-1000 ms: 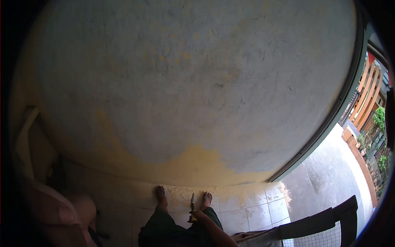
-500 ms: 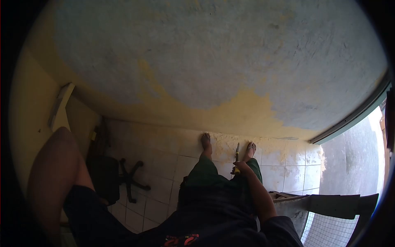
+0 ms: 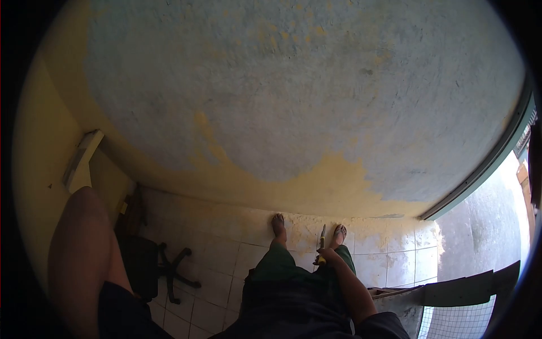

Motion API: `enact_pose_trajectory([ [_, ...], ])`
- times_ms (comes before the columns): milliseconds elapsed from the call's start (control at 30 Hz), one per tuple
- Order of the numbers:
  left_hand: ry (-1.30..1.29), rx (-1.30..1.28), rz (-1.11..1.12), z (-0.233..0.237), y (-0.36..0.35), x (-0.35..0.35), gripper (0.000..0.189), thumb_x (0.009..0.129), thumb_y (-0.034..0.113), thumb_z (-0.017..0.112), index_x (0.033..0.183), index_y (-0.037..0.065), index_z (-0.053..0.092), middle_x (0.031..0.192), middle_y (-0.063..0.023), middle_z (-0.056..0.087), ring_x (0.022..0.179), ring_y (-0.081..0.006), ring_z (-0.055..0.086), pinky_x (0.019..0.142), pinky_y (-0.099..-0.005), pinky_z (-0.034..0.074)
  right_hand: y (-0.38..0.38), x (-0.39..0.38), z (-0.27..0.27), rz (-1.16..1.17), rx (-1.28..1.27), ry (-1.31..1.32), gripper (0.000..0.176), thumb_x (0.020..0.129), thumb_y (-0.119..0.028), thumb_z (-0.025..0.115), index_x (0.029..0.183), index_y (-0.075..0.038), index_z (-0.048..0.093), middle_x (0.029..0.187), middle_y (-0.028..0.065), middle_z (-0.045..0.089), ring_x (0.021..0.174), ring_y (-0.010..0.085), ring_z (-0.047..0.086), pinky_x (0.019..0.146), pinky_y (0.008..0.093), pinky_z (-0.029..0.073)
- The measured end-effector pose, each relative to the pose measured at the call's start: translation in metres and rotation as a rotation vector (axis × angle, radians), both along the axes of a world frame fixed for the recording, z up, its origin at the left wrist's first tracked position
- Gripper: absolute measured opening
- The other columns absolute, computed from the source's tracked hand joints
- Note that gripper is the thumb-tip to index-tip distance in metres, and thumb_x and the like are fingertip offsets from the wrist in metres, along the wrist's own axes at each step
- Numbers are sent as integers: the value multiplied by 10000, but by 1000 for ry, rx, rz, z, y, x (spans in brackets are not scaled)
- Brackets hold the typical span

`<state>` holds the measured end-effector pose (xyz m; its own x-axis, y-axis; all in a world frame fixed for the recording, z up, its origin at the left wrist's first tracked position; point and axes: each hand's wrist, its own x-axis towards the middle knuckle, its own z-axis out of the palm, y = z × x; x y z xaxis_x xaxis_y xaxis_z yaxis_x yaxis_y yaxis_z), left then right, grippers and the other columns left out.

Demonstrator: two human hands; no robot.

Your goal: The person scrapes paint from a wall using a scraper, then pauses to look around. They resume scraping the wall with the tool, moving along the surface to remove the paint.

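The fingers [image 3: 318, 261] of the right hand [image 3: 328, 256] are curled shut around the yellow handle of one hand tool [image 3: 322, 241], its single narrow blade pointing away from them toward the one patchy wall [image 3: 305, 107]. Two bare feet [image 3: 278, 224] stand on the tiled floor [image 3: 217, 253] beyond the fingers, and one wheeled chair [image 3: 139, 264] is well to their left; the left hand is out of view, so its fingers cannot be told.

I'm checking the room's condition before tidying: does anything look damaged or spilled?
Yes. The wall looks patchy: yellow paint remains low down, with bare grey above. Pale crumbs litter the tiles along its foot, perhaps scraped off with the yellow-handled tool in the right hand.
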<state>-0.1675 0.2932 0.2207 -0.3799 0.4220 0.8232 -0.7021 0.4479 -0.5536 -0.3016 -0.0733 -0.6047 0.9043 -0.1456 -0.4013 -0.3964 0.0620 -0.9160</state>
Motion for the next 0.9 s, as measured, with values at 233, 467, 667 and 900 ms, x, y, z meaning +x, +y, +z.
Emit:
enact_pose_trajectory([
  [233, 121, -74, -132, -28, -28, -9, 621, 1031, 495, 391, 1471, 61, 444, 1261, -112, 639, 1208, -328, 567, 1201, -606, 235, 0, 2, 92, 134, -242, 65, 602, 831, -280, 819, 1298, 32, 602, 997, 162, 740, 869, 271, 744, 800, 382, 614],
  [467, 991, 2420, 607, -512, -131, 96, 528, 978, 392, 607, 1381, 53, 563, 1434, -173, 545, 1372, -321, 480, 1135, -432, 366, 10, 7, 58, -204, 342, 161, 686, 773, -236, 877, 1339, 16, 584, 982, 131, 736, 851, 229, 738, 791, 352, 619],
  [667, 629, 2840, -255, -547, -129, 45, 437, 1094, 342, 405, 1401, 79, 571, 1329, -118, 645, 1270, -236, 564, 1141, -397, 371, 21, 17, 185, -522, 720, 386, 208, 980, -90, 592, 1127, 47, 538, 873, 213, 583, 739, 361, 660, 675, 561, 632],
  [900, 1331, 2076, -230, -480, -156, -9, 656, 958, 312, 685, 1494, 38, 423, 1366, -171, 577, 1293, -299, 550, 1143, -425, 388, 24, 3, 221, -31, -585, -331, 338, 983, -181, 630, 1236, 26, 544, 861, 142, 617, 786, 291, 670, 764, 480, 616],
])
